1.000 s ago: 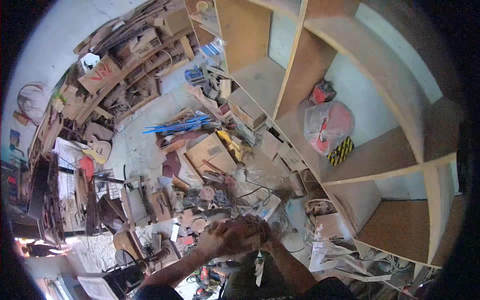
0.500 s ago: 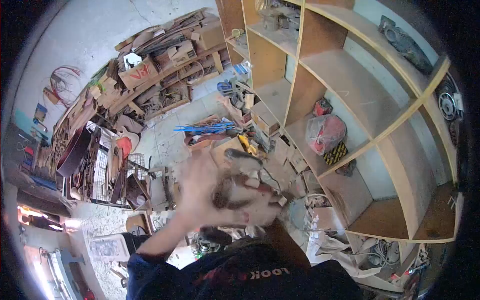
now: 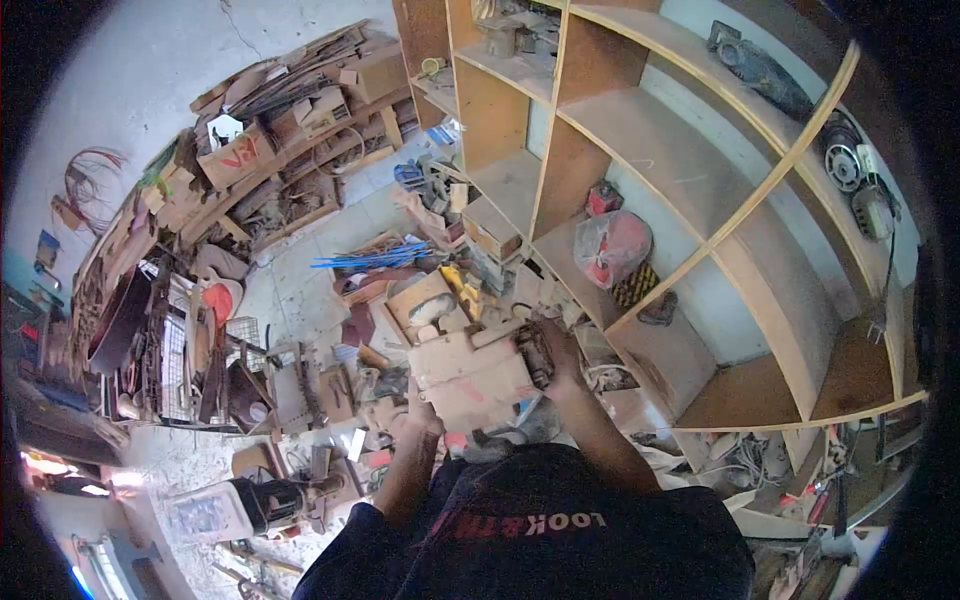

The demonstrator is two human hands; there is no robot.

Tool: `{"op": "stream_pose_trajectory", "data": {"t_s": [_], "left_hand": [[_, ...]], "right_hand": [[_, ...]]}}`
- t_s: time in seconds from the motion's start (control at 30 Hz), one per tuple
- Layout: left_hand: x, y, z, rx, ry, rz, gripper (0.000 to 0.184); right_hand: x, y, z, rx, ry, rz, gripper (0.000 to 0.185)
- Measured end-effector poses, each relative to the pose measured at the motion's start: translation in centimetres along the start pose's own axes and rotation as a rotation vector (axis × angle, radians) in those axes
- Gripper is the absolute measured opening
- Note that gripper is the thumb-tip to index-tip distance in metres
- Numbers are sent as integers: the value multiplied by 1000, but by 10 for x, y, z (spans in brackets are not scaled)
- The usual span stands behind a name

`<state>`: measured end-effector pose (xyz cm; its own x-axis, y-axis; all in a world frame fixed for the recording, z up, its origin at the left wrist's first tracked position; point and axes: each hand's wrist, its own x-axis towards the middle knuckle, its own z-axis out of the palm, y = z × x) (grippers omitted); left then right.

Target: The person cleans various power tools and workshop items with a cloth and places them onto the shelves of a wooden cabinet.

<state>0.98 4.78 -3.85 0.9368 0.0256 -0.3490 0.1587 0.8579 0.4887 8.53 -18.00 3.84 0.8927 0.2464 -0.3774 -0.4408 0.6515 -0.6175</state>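
Left hand (image 3: 424, 410) is curling round the near-left corner of a cardboard box (image 3: 468, 378), held in front of the torso; right hand (image 3: 562, 362) is touching a dark object (image 3: 536, 356) at the box's right end, fingers mostly hidden, can't tell how closed. Beyond, blue strips (image 3: 375, 258) are lying on clutter, wooden shelving (image 3: 680, 165) standing right.

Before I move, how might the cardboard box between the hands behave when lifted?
The cardboard box probably stays fairly stiff, since its broad face looks flat. Being cardboard, it may dent if squeezed. Weight is uncertain: no contents show.
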Motion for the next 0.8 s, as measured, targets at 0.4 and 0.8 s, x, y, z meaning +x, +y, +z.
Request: {"op": "stream_pose_trajectory", "data": {"t_s": [0.4, 0.8], "left_hand": [[-12, 2, 82, -220, -318, 1, 67], [-11, 21, 85, -209, -370, 264, 66]], "right_hand": [[-64, -47, 92, -904, -109, -455, 42], [-98, -48, 183, -1762, -52, -1314, 38]]}}
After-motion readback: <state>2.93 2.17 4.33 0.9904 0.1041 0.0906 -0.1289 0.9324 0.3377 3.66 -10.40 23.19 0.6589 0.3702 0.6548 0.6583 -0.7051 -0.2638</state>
